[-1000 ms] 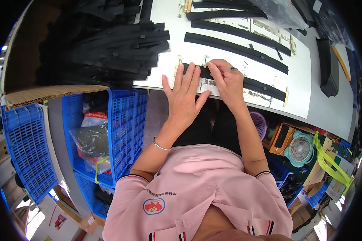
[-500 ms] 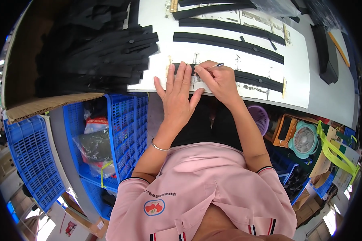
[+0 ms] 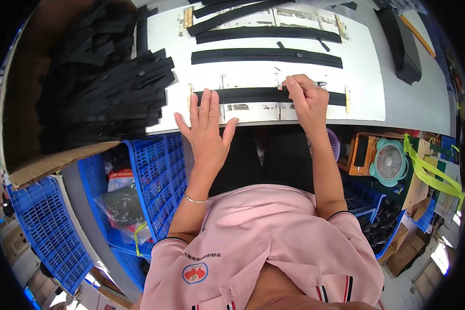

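- In the head view, lays the left hand (image 3: 206,132) palm down, fingers extended, three of them close together on the left end of a flat black strip (image 3: 253,95), thumb splayed toward the counter's front edge.
- Pinches a slim pen-like tool (image 3: 321,83) between thumb and fingers of the right hand (image 3: 309,101), over the right half of the same strip; cannot tell the tip's exact contact, hidden by the fingertips.
- Has this strip lying lengthwise along the near side of a white board (image 3: 364,72), between pale tape marks at both ends.
- Wears a thin bracelet (image 3: 196,200) on the left wrist.
- Has a second strip (image 3: 243,57) just beyond, roughly parallel, bearing a small round disc toward the right, with two short black pieces (image 3: 280,45) near its far edge.
- Farther back, has more strips, including a slanted one (image 3: 237,17).
- To the left, has a thick heap of black strips (image 3: 113,88), partly within an open cardboard carton (image 3: 67,164).
- To the right, on the grey counter (image 3: 418,103), has a long black block (image 3: 399,46).
- Below on the right, has a teal fan (image 3: 390,161) beside a phone (image 3: 363,152) in an orange-brown holder.
- Below on the left, has a blue plastic crate (image 3: 157,181).
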Available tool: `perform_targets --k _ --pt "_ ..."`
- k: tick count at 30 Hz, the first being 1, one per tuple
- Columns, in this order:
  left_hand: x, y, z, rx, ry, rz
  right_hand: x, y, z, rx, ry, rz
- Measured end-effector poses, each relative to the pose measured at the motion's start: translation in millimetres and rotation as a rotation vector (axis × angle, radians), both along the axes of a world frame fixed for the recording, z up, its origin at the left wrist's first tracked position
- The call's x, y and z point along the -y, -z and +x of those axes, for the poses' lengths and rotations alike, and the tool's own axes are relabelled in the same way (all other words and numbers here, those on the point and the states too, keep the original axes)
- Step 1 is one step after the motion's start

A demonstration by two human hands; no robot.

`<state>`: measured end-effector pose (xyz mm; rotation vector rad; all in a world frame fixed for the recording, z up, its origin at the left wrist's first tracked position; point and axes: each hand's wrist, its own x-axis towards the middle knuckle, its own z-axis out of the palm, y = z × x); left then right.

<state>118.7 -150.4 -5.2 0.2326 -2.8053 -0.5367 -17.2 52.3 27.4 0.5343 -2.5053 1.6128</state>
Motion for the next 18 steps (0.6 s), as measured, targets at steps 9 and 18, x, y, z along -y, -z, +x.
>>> perform_targets --k 9,18 --pt "0 -3 0 0.006 0.015 0.002 -1 13 -5 -0.060 0.001 0.020" --pt "-46 -27 -36 -0.250 0.163 0.251 -1 17 -6 -0.133 -0.004 0.069"
